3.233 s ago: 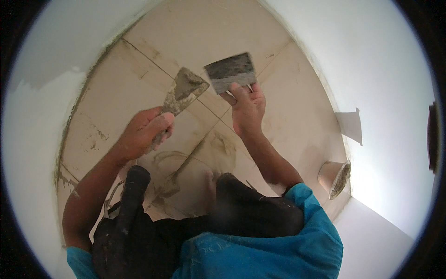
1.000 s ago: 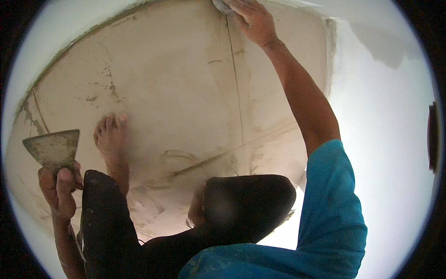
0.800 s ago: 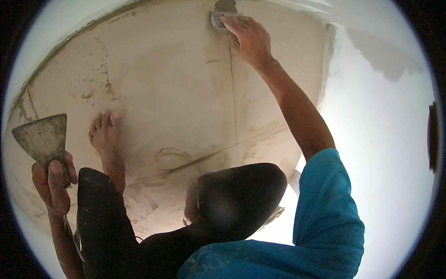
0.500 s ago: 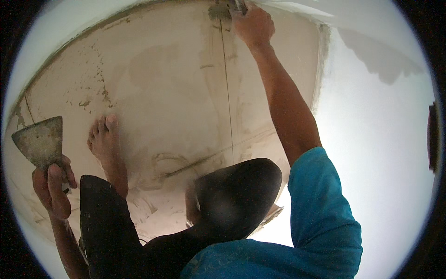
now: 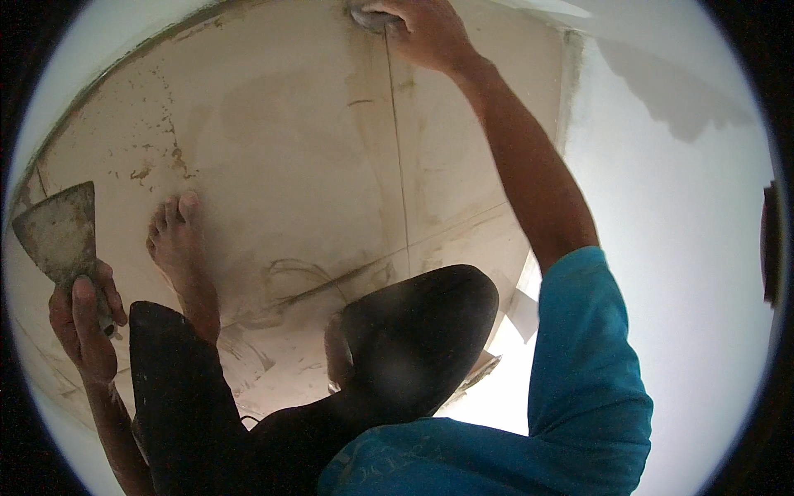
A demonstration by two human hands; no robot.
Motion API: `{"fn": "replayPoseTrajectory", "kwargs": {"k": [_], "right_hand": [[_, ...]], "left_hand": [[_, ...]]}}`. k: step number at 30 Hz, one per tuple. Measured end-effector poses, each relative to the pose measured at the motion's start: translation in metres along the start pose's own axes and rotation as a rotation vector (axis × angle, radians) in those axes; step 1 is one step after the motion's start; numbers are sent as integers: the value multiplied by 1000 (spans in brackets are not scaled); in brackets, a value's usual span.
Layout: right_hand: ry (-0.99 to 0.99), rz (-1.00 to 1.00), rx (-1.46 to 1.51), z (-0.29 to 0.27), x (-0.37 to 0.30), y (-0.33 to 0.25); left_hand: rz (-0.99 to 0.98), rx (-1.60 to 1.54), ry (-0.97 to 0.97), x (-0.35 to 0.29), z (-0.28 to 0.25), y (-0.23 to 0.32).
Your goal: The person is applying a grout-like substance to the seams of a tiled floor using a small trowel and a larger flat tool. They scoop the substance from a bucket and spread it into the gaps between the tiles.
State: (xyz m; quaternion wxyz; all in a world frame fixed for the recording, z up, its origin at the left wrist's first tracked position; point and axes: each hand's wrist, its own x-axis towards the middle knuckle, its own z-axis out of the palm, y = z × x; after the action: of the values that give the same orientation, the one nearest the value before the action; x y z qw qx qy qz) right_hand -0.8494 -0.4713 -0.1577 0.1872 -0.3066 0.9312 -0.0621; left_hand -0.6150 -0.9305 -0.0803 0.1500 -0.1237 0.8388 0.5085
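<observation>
On the left, my left hand [image 5: 85, 322] is closed round the handle of a wide putty knife [image 5: 59, 227]. Its worn, grey-smeared blade flares upward, clear of my fingers. At the far edge of the view, my right hand [image 5: 428, 31] is closed on a grey, rounded-looking tool [image 5: 372, 18], held low against the floor panel [image 5: 289, 157]. My fingers and the picture's edge hide much of that tool, so its exact kind is unclear. It lies at the far end of a thin dark seam [image 5: 395, 140] running through the panel.
My bare foot [image 5: 178, 240] rests on the panel beside the putty knife. My bent knee [image 5: 422, 331] in dark trousers covers the near middle. A white wall-like surface [image 5: 662, 273] lies right, and a raised edge [image 5: 91, 95] curves along the far left.
My right hand has shifted left and a little nearer, turning over the grey tool at the seam's end. My left hand and the putty knife have moved slightly left and up.
</observation>
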Motion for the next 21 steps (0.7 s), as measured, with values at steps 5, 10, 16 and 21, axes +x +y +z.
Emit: {"fn": "replayPoseTrajectory", "kwargs": {"k": [5,10,16,21], "right_hand": [[254,154,82,-8,-4,18],[439,-78,16,13,1,15],[522,-107,-14,23,-14,33],[348,-64,-351,40,-41,26]], "left_hand": [[-33,-28,29,-1,8,23],[-79,-38,-19,-2,9,16],[-117,-42,-46,-3,-9,20],[-77,-25,14,-2,2,21]]}}
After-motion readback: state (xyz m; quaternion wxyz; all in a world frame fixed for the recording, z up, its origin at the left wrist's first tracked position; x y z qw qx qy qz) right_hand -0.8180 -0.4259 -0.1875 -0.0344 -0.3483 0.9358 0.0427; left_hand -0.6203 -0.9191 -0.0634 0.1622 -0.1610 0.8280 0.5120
